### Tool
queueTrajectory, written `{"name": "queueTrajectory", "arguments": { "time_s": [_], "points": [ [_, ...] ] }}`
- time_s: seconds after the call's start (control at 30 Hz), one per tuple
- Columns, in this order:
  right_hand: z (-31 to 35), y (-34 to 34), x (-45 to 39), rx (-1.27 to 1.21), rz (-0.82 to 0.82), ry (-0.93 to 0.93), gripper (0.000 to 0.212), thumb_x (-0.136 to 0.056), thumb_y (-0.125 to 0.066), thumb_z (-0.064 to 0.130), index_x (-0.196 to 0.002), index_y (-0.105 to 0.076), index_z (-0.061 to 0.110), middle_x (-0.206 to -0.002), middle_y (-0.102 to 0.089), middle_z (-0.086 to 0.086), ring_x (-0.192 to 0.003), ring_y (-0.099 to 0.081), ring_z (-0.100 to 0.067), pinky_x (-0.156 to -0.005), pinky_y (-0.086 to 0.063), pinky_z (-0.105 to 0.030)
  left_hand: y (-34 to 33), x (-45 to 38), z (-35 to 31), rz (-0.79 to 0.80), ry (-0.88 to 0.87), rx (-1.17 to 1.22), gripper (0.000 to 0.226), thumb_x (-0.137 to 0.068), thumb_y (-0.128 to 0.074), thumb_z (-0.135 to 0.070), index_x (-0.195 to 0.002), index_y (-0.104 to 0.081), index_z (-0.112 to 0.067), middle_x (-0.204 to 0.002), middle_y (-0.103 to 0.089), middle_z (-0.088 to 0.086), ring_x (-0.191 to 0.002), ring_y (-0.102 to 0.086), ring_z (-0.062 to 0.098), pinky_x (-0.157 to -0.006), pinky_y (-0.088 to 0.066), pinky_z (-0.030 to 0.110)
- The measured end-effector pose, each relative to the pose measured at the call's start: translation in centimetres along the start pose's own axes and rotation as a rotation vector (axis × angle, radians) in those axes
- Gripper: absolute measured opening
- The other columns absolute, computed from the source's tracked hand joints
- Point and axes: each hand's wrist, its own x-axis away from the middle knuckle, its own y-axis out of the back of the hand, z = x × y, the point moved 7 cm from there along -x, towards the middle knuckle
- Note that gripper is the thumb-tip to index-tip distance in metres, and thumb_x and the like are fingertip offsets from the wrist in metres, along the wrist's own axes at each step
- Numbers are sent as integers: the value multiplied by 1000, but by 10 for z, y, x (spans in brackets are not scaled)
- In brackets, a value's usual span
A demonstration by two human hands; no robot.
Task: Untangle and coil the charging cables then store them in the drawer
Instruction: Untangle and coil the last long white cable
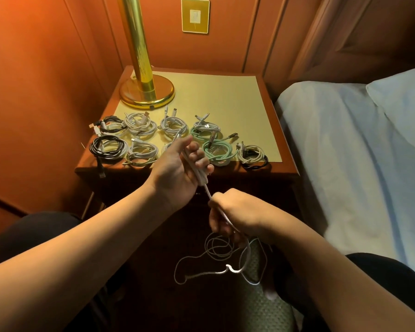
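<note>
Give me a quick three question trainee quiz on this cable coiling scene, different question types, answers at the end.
1. True or false: the left hand grips the white cable.
2. What stands on the nightstand behind the coils? A) lamp B) phone C) mug
3. Fill in: the cable's loose loops hang below the ____ hand.

Key: 1 true. 2 A, the lamp. 3 right.

White cable (203, 180), mint coil (217, 150), black coil (106, 146), gold lamp (146, 92), orange-brown nightstand (283, 144)

Left hand (177, 168) raised, fingers (198, 161) curled; right hand (237, 212) lower, gripping.
</note>
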Motion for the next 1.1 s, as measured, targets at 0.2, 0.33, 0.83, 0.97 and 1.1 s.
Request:
{"name": "queueTrajectory", "arguments": {
  "time_s": [0.2, 0.33, 0.83, 0.97, 1.1],
  "points": [
    [30, 11, 31, 177, -240, 400, 51, -99, -47, 34, -54, -60, 14, -50, -50, 1, -51, -47, -16, -58, -45, -46, 4, -5, -22, 5, -230, -634, 39, -110, -42, -27, -74, -50, -15, -61, -46, 0, -54, -46, 15, -57, -47, 28],
    [38, 22, 42, 241, -395, 597, 40, -95, -43, 42, -67, -56, 18, -54, -50, 4, -50, -45, -11, -51, -37, -41, -12, 5, -20, 118, -377, -1084, 43, -110, -44, -28, -77, -57, -4, -60, -54, 5, -53, -50, 16, -53, -43, 25],
    [7, 62, 13, 33, -597, 472, 21, -107, -54, 40, -92, -61, 26, -71, -60, 1, -63, -56, -26, -59, -52, -51, -17, 17, 34, 306, 214, -744, 58, -99, -42, -60, -60, -38, -17, -48, -28, 0, -42, -28, 16, -47, -31, 29],
    [-8, 42, -21, -250, -437, 279, 36, -110, -43, 45, -99, -67, 20, -77, -61, 0, -71, -56, -19, -71, -47, -44, -16, 18, 34, 316, 299, -536, 48, -101, -47, -43, -60, -35, -20, -47, -26, -4, -40, -27, 11, -45, -30, 25],
    [-13, 22, -34, -326, -293, 98, 49, -109, -39, 53, -95, -70, 18, -85, -69, -10, -78, -66, -27, -79, -54, -44, -17, 21, 28, 313, 311, -243, 43, -102, -46, -37, -64, -36, -22, -50, -29, -5, -43, -31, 10, -46, -38, 26]
  ]
}}
